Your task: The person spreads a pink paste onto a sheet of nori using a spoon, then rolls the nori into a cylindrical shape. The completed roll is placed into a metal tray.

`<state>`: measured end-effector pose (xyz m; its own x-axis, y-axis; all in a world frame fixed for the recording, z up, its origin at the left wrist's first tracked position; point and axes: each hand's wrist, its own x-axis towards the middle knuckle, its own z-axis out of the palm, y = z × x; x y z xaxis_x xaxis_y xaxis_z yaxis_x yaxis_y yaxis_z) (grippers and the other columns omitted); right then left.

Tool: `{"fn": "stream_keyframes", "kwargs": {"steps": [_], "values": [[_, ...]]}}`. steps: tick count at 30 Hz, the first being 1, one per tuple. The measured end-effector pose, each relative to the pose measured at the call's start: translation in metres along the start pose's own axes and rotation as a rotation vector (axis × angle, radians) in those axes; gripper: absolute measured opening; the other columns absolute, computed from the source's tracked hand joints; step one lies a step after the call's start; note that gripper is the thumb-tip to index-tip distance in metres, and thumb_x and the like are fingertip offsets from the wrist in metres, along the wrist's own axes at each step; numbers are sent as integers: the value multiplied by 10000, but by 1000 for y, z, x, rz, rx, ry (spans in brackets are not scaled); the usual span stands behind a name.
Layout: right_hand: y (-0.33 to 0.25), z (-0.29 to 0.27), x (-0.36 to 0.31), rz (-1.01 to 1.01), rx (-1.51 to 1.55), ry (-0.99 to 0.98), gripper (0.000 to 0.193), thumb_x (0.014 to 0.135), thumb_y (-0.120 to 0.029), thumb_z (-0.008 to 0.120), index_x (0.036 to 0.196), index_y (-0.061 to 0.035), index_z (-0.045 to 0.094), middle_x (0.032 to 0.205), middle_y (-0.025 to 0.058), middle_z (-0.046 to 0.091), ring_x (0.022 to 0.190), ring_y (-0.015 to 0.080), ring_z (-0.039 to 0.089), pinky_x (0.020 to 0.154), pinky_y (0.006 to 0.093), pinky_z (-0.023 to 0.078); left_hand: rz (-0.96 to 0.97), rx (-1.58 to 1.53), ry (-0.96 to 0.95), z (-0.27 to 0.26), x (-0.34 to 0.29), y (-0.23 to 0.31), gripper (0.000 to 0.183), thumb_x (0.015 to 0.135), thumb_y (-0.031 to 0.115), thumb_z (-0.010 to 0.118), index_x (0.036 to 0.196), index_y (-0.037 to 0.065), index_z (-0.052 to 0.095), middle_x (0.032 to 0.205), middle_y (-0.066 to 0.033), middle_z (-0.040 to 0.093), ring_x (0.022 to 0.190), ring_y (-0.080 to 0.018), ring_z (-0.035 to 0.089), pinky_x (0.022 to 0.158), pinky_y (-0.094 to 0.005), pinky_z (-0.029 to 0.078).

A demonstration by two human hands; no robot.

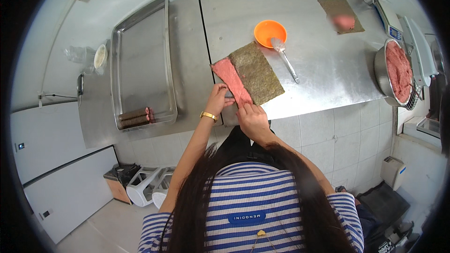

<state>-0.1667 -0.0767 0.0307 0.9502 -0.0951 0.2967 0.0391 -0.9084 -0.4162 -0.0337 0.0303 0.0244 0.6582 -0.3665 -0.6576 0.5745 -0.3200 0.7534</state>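
A dark green seaweed sheet [257,72] lies at an angle on the steel table, with a flattened band of pink minced meat [228,76] along its left side. My left hand [218,100] curls at the band's left edge, thumb and fingers closed on the sheet's margin. At the band's near end, my right hand [253,121] has its fingertips bent down onto the meat and the sheet's corner; its thumb is mostly hidden. Just beyond the sheet are an orange bowl [270,33] and a metal spoon [287,61] smeared with meat, its head leaning on the bowl's rim.
Left, a steel tray [173,84] holds seaweed rolls [134,118] at its near end. Another seaweed sheet [333,7] with a meat lump [344,22] lies far right. A steel bowl of minced meat [399,72] stands by the right edge, near a scale [388,20].
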Motion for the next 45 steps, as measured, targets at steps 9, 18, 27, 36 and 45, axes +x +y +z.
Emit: {"fn": "stream_keyframes", "kwargs": {"steps": [9, 18, 27, 36, 45], "values": [[-1, 1, -3, 123, 125, 65, 196, 743, -164, 687, 849, -41, 579, 846, 93, 593, 748, 261, 601, 648, 385, 437, 74, 14, 10, 2, 6, -3, 232, 955, 178, 428, 1149, 53, 438, 1100, -100, 514, 805, -239, 677, 679, -312, 563], [17, 0, -10, 536, 541, 111, 88, 753, -103, 667, 779, -46, 606, 722, 102, 588, 635, 290, 586, 589, 384, 439, 473, 386, 95, -1, 26, -12, 124, 899, 38, 534, 1020, 15, 519, 1082, -96, 520, 821, -197, 666, 704, -297, 549], [28, 4, -12, 742, 611, 134, 104, 750, -102, 650, 725, -16, 597, 685, 124, 596, 547, 273, 577, 538, 369, 445, 791, 542, 239, 14, 29, 11, 225, 800, 79, 689, 979, 38, 558, 1021, -89, 539, 819, -219, 607, 719, -326, 512], [9, -18, 8, 338, 97, 183, 214, 731, -31, 615, 944, -12, 611, 967, 136, 592, 890, 305, 577, 742, 376, 452, 747, 632, 160, 14, 32, 23, 261, 770, 92, 715, 984, 56, 569, 1056, -71, 529, 835, -227, 598, 718, -327, 524], [-2, 27, 36, 132, -33, 114, 524, 780, -9, 515, 1254, 187, 409, 1299, 326, 436, 1209, 422, 476, 1018, 410, 420, 775, 676, 105, 12, 37, 31, 238, 770, 109, 702, 972, 60, 585, 1044, -66, 545, 828, -227, 611, 703, -327, 526]]}}
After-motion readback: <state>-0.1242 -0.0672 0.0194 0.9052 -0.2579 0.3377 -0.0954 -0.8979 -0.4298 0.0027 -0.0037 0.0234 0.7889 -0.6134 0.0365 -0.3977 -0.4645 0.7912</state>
